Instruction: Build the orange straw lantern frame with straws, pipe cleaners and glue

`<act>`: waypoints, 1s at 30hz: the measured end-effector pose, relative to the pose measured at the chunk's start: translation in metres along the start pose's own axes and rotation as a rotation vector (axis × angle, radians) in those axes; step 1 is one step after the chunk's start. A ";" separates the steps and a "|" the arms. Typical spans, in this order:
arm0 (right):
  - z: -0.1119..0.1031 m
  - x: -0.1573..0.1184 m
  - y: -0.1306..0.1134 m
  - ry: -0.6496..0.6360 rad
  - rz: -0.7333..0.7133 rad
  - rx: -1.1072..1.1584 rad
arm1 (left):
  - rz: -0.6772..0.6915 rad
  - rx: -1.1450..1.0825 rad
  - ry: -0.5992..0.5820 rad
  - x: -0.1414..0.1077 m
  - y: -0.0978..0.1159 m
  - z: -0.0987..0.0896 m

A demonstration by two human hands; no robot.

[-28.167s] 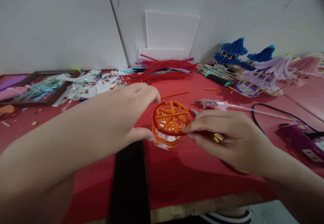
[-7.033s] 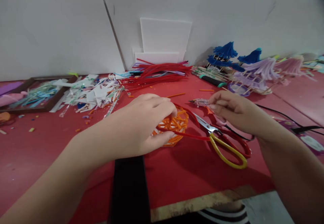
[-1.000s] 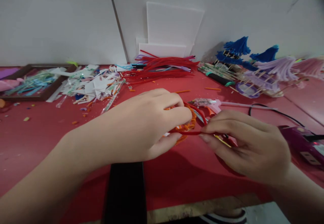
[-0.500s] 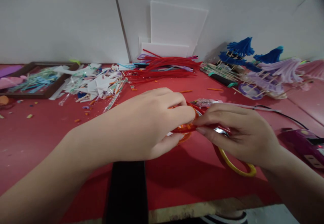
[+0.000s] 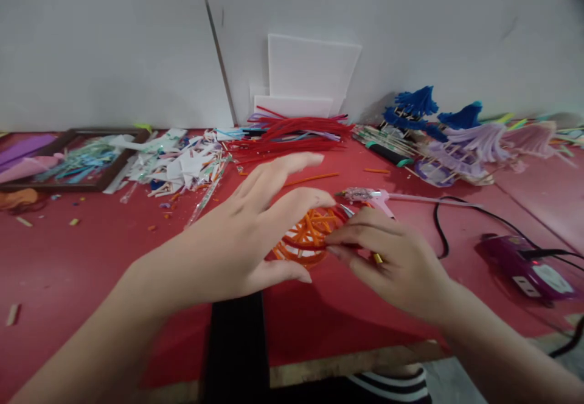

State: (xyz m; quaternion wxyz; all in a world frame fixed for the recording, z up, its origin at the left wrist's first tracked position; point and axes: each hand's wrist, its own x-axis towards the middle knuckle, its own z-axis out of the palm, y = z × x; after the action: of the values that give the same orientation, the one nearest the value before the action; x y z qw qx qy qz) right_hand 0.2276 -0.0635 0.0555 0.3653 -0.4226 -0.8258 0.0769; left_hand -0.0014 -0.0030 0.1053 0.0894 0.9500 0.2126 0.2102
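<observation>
A round openwork piece of orange pipe cleaners (image 5: 314, 224) lies between my two hands over the red table. Along its near side runs a red pipe cleaner (image 5: 298, 244). My right hand (image 5: 392, 255) pinches the red pipe cleaner's end between thumb and fingers at the piece's right edge. My left hand (image 5: 249, 227) is open, thumb and fingers spread around the left of the piece; whether it touches is unclear. Metal tips (image 5: 347, 210) and a bit of yellow handle (image 5: 378, 258), perhaps scissors, show around the right hand, which covers the rest.
A pink glue gun (image 5: 371, 197) lies behind my right hand. A purple power box (image 5: 524, 267) with black cords sits to the right. Red pipe cleaners (image 5: 296, 130), white scraps (image 5: 187, 163) and a brown frame (image 5: 103, 179) line the back. Blue and lilac models (image 5: 456, 148) stand back right.
My left hand has opened and drawn left off the orange piece, uncovering more of it. My right hand keeps its pinch. The view has shifted slightly, and more of the glue gun shows.
</observation>
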 end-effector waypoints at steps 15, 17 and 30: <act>0.026 -0.013 -0.037 0.248 0.157 -0.056 | -0.504 -0.054 0.532 -0.045 0.026 0.040; 0.025 -0.012 -0.036 0.238 0.153 -0.062 | -0.411 -0.030 0.484 -0.042 0.034 0.044; 0.020 -0.007 -0.035 0.171 0.164 -0.016 | -0.274 0.086 0.079 -0.021 0.038 0.031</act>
State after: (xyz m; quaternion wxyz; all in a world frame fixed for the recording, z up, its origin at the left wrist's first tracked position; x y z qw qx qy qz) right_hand 0.1945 -0.0871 0.0521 0.4234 -0.4967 -0.7550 0.0636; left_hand 0.0082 -0.0486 0.0799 0.0683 0.9061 0.3523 0.2239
